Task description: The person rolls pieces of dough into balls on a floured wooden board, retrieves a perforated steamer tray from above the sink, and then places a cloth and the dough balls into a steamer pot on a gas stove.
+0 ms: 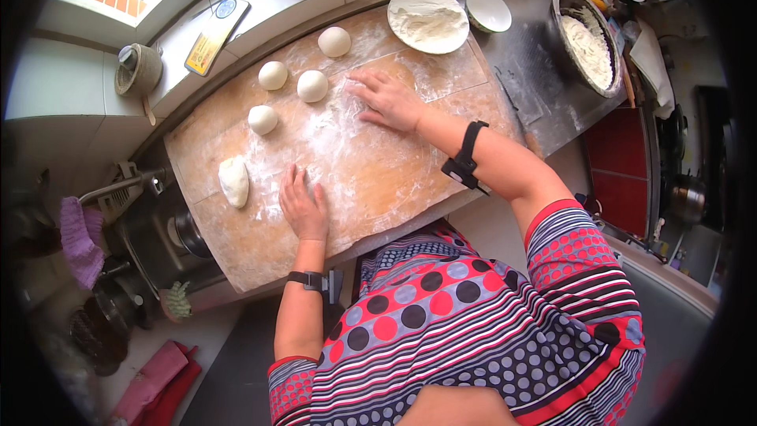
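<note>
My left hand [303,204] lies palm down near the front of the floured wooden board [366,189], its thumb apart and no object visible in it. An oval lump of dough [234,182] rests to its left. Farther back, my right hand [387,99] touches the floury surface with its fingers spread; its palm is hidden. Just left of those fingertips sits a round dough ball [312,86]. Several more smooth balls lie around it, among them a back dough ball [334,42], a middle dough ball [272,76] and a lower dough ball [262,120].
A plate of flour [429,21] stands at the board's back right, beside a small white bowl [488,10]. A large dark bowl [612,74] holds a pale floury mass. Along the ledge are a stone mortar [142,74] and a phone-like flat object [217,35]. A sink [148,236] borders the left.
</note>
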Demonstrator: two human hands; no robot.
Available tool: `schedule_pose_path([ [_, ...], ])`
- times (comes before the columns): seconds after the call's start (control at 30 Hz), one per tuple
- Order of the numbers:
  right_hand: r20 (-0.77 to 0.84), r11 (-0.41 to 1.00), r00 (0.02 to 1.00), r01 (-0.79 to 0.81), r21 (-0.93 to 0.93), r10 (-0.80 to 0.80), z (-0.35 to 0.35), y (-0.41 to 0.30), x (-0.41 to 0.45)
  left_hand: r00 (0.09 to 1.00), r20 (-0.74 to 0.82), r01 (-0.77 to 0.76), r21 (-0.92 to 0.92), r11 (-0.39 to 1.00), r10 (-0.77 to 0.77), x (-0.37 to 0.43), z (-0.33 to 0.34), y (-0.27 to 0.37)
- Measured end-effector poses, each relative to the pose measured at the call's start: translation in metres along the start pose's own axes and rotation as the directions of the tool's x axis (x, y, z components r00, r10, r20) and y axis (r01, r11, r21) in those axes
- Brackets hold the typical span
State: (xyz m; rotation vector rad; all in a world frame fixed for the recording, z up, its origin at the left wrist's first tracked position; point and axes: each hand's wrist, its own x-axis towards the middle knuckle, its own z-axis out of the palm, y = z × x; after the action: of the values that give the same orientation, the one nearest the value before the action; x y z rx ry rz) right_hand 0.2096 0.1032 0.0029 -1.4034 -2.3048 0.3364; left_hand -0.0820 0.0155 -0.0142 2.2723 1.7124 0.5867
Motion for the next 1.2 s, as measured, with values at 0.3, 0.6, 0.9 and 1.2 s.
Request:
schedule_pose_path([
  [0.3, -0.113, 0.973, 0.967, -0.222, 0.062, 0.228, -0.013, 0.011, -0.043, 1.0, -0.008, 0.017, 0.011, 1.0, -0.017, -0.003, -0.001, 0.0],
  [0.6, 0.058, 0.954, 0.968, 0.25, -0.164, -0.243, -0.008, -0.002, 0.021, 1.0, -0.022, -0.004, 0.011, 1.0, 0.005, 0.001, 0.0, 0.002],
  [0.9, 0.015, 0.992, 0.991, -0.13, -0.01, 0.13, -0.027, 0.007, -0.062, 1.0, -0.015, 0.018, 0.017, 1.0, -0.018, -0.001, -0.002, 0.001],
  [1.2, -0.194, 0.571, 0.693, -0.367, 0.734, 0.695, 0.007, -0.017, -0.064, 0.999, -0.052, -0.002, -0.065, 0.998, -0.002, 0.002, -0.001, 0.006],
])
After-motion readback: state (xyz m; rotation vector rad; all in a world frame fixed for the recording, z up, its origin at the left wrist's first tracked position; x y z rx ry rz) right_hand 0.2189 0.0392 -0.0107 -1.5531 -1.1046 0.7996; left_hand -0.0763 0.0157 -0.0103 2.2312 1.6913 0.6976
